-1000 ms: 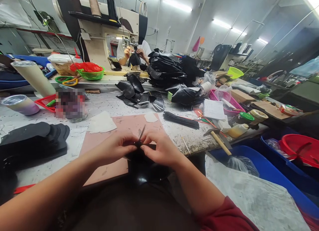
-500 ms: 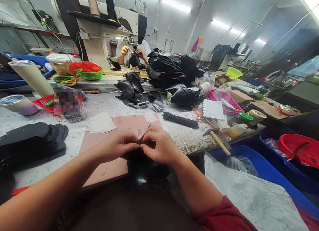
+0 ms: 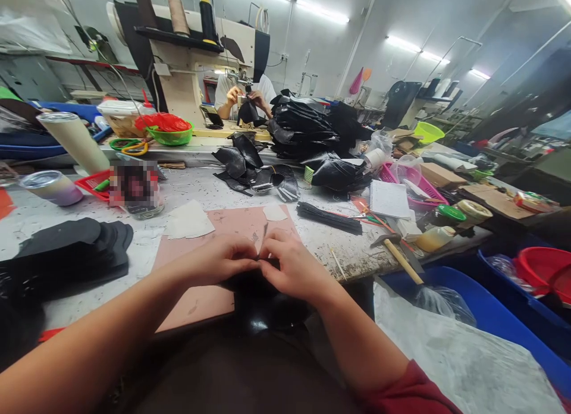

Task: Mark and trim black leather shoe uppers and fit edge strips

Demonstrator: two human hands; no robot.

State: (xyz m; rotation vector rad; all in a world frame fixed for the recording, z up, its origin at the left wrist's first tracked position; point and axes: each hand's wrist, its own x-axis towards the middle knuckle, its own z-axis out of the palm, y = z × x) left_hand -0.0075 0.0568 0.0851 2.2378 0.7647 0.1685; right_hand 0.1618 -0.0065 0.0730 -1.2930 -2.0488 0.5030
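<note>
The black piece (image 3: 244, 281) lies at the near edge of the pink mat (image 3: 232, 219) on the worktop (image 3: 325, 242). The left hand (image 3: 223, 260) and the right hand (image 3: 292, 268) pinch it from either side, fingertips meeting over it. To the right, a hammer (image 3: 399, 258) overhangs a blue bin (image 3: 495, 310) holding a clear bag (image 3: 439, 301); farther back, a green bowl (image 3: 172, 138) holds a red bag (image 3: 163, 122), and the contents of a pink basket (image 3: 422, 185) are unclear.
</note>
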